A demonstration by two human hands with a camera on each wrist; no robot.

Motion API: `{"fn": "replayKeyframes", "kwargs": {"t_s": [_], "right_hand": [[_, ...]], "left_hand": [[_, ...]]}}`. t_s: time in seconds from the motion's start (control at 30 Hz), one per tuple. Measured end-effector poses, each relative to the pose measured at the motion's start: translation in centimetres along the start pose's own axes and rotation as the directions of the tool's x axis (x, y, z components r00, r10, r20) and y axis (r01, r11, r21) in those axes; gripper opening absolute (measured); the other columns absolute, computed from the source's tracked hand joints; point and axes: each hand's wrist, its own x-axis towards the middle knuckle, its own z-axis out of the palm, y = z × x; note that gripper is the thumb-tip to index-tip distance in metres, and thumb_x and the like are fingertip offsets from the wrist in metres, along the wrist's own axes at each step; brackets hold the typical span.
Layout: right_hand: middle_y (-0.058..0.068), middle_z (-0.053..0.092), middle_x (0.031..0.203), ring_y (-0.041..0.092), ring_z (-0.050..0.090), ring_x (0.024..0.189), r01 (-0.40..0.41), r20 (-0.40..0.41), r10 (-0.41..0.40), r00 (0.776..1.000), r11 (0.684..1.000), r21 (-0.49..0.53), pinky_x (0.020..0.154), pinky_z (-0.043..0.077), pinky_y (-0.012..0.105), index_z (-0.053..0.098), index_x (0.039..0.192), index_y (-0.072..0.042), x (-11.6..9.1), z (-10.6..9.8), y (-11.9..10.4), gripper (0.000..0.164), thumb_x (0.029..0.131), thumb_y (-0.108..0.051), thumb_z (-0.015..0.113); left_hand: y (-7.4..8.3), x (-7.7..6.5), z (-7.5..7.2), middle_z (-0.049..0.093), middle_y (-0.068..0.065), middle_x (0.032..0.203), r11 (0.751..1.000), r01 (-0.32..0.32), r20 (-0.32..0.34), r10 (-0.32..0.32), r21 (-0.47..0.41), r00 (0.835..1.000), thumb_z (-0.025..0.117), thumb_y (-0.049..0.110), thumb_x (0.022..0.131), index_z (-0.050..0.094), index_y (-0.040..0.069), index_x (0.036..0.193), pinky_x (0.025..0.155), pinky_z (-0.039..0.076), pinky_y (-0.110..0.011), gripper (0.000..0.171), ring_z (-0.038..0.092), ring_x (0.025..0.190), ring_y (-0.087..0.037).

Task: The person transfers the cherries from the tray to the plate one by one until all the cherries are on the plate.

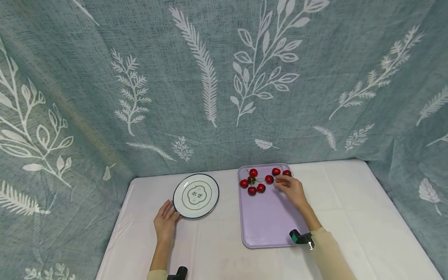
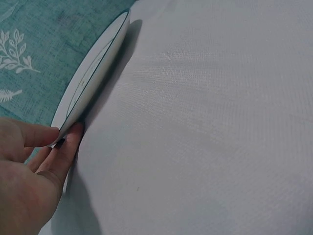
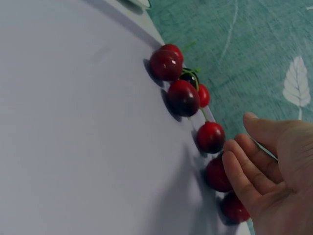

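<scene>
A round white plate (image 1: 181, 200) with a dark rim and a printed centre lies on the left of the table. My left hand (image 1: 165, 224) pinches its near left edge, and in the left wrist view the thumb is over the rim (image 2: 73, 105) with fingers beneath. Several dark red cherries (image 1: 252, 191) with green stems are grouped at the far end of a purple tray (image 1: 267, 225). Above its far right part hovers my right hand (image 1: 291, 189), fingers slightly bent beside a cherry (image 3: 211, 137). Nothing shows between its thumb and fingers; it partly covers two other cherries.
A white cloth (image 1: 217, 249) covers the table under plate and tray. Behind and at the sides hangs a green curtain (image 1: 157, 97) with white leaf patterns, close to the table's far edge. The tray has a low raised rim.
</scene>
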Motion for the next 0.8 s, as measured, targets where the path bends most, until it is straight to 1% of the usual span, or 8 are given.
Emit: {"fn": "replayKeyframes", "kwargs": {"t_s": [0.07, 0.27, 0.43, 0.5, 0.63, 0.73, 0.8], "right_hand": [[0.025, 0.070, 0.103, 0.034, 0.068, 0.095, 0.008, 0.003, -0.008, 1.000, 1.000, -0.003, 0.075, 0.056, 0.011, 0.066, 0.114, 0.010, 0.1, 0.3, 0.0, 0.028, 0.087, 0.002, 0.070], [0.024, 0.070, 0.103, 0.035, 0.068, 0.096, 0.017, 0.009, -0.017, 1.000, 1.000, -0.004, 0.075, 0.055, 0.010, 0.066, 0.114, 0.010, 0.4, 0.7, -0.1, 0.026, 0.089, 0.002, 0.068], [0.026, 0.070, 0.101, 0.037, 0.068, 0.095, 0.030, -0.002, -0.030, 1.000, 1.000, -0.002, 0.072, 0.054, 0.008, 0.067, 0.113, 0.011, 0.9, 0.5, -0.2, 0.024, 0.089, 0.005, 0.066], [0.026, 0.070, 0.101, 0.037, 0.068, 0.094, 0.033, -0.019, -0.033, 0.999, 0.999, -0.009, 0.071, 0.054, 0.006, 0.067, 0.111, 0.012, 1.1, 0.2, -0.3, 0.023, 0.089, 0.006, 0.066], [0.028, 0.069, 0.103, 0.039, 0.068, 0.095, 0.005, -0.045, -0.005, 0.999, 1.000, -0.006, 0.071, 0.053, 0.006, 0.066, 0.112, 0.013, 1.4, -1.0, -0.3, 0.024, 0.089, 0.008, 0.064], [0.028, 0.069, 0.104, 0.037, 0.067, 0.096, -0.026, -0.064, 0.023, 0.998, 0.999, -0.042, 0.069, 0.053, 0.005, 0.065, 0.114, 0.012, 1.5, -2.0, -0.2, 0.024, 0.091, 0.006, 0.062], [0.027, 0.069, 0.105, 0.037, 0.067, 0.096, -0.034, -0.083, 0.028, 0.996, 0.997, -0.075, 0.069, 0.051, 0.004, 0.065, 0.115, 0.011, 1.5, -2.6, 0.0, 0.024, 0.092, 0.004, 0.062]], "left_hand": [[0.0, 0.0, 0.0, 0.038, -0.018, 0.152, 1.000, -0.001, -0.005, 0.001, -0.003, 1.000, 0.053, -0.016, 0.089, 0.032, 0.002, 0.151, 0.086, 0.060, -0.022, 0.068, 0.054, 0.123, -0.021], [0.1, -0.2, 0.1, 0.038, -0.017, 0.152, 1.000, -0.007, -0.008, 0.007, 0.018, 1.000, 0.054, -0.015, 0.089, 0.032, 0.003, 0.151, 0.085, 0.060, -0.021, 0.068, 0.053, 0.125, -0.024], [0.1, -0.2, 0.1, 0.039, -0.017, 0.152, 1.000, -0.004, -0.003, 0.004, 0.001, 1.000, 0.054, -0.016, 0.089, 0.033, 0.002, 0.150, 0.085, 0.060, -0.021, 0.067, 0.054, 0.123, -0.021], [0.1, -0.2, 0.1, 0.039, -0.017, 0.152, 1.000, -0.001, -0.001, 0.001, -0.008, 1.000, 0.054, -0.016, 0.089, 0.033, 0.002, 0.150, 0.086, 0.060, -0.022, 0.068, 0.053, 0.125, -0.023], [0.1, -0.2, 0.1, 0.038, -0.018, 0.152, 1.000, 0.000, 0.000, 0.000, -0.003, 1.000, 0.053, -0.016, 0.089, 0.032, 0.002, 0.150, 0.086, 0.060, -0.022, 0.068, 0.053, 0.125, -0.024], [0.1, -0.2, 0.0, 0.038, -0.017, 0.152, 1.000, -0.002, -0.004, 0.002, -0.001, 1.000, 0.053, -0.016, 0.089, 0.033, 0.003, 0.150, 0.086, 0.060, -0.022, 0.068, 0.054, 0.124, -0.021], [0.1, -0.2, 0.0, 0.039, -0.017, 0.152, 1.000, -0.005, -0.007, 0.005, 0.001, 1.000, 0.053, -0.016, 0.089, 0.033, 0.002, 0.150, 0.086, 0.060, -0.022, 0.067, 0.055, 0.122, -0.020]]}}
